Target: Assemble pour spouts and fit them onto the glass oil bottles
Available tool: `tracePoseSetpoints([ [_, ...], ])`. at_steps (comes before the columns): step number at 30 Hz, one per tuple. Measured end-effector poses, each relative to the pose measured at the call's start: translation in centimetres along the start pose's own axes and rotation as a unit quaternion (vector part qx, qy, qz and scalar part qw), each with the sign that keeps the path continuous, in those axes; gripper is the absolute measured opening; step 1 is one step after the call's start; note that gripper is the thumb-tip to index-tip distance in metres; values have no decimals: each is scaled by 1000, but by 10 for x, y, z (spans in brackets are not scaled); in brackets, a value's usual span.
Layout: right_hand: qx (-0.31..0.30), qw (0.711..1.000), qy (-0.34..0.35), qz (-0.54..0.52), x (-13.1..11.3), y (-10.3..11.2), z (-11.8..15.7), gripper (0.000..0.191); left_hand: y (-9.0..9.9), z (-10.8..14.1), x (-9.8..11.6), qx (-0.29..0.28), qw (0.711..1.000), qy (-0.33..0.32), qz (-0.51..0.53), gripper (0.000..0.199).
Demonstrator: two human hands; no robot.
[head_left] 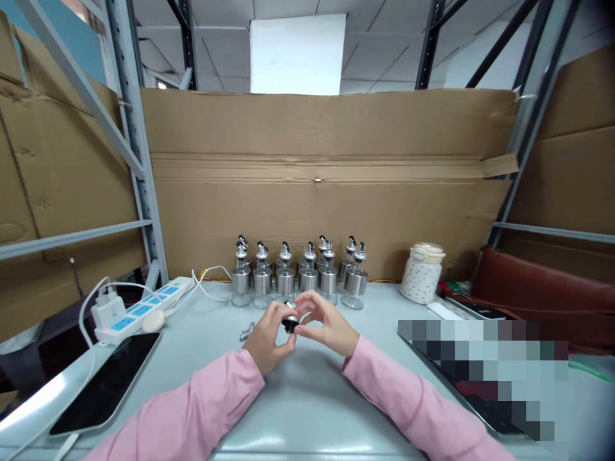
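Over the middle of the pale table [307,410], my left hand [270,338] and my right hand [325,322] meet around a small black and silver pourer cap [289,323]. Fingers of both hands pinch it, the left from its left side and the right from its right side. Just left of my left hand, a small silver piece [246,331] lies on the table. Behind the hands stand several glass bottles with metal sleeves [285,282] and black-tipped silver pourers, grouped near the cardboard.
A power strip [144,310] with white cables and a dark tablet [108,384] lie at the left. At the right are a dotted white jar [421,274], a brown leather bag [538,294] and a blurred-out flat device. A cardboard wall [327,218] closes the back.
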State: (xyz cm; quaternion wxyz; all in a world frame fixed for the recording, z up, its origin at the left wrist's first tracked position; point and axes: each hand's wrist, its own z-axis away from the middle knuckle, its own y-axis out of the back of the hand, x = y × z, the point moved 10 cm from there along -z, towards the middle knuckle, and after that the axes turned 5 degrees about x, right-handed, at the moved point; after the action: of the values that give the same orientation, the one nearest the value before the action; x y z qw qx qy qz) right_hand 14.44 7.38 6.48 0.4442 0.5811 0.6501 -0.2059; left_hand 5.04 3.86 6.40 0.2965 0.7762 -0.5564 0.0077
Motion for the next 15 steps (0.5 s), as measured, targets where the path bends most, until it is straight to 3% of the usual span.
tracePoseSetpoints([
  [2,1,999,-7,40,0,7,-3,31,-2,0,1,-17,1000,-3,-13,34],
  [4,46,983,-27,177,3,30,-8,19,-4,0,0,-36,999,5,-24,33],
  [6,95,920,-67,374,11,60,-10,16,-7,0,-2,-53,998,16,-34,32],
  [7,101,896,-88,423,16,72,-11,16,-8,0,-3,-59,997,19,-37,33],
  [11,71,852,-153,495,44,95,-8,14,-10,2,-2,-73,997,16,-37,33],
  [15,31,830,-177,528,63,92,-5,12,-12,3,-3,-80,996,20,-33,32],
])
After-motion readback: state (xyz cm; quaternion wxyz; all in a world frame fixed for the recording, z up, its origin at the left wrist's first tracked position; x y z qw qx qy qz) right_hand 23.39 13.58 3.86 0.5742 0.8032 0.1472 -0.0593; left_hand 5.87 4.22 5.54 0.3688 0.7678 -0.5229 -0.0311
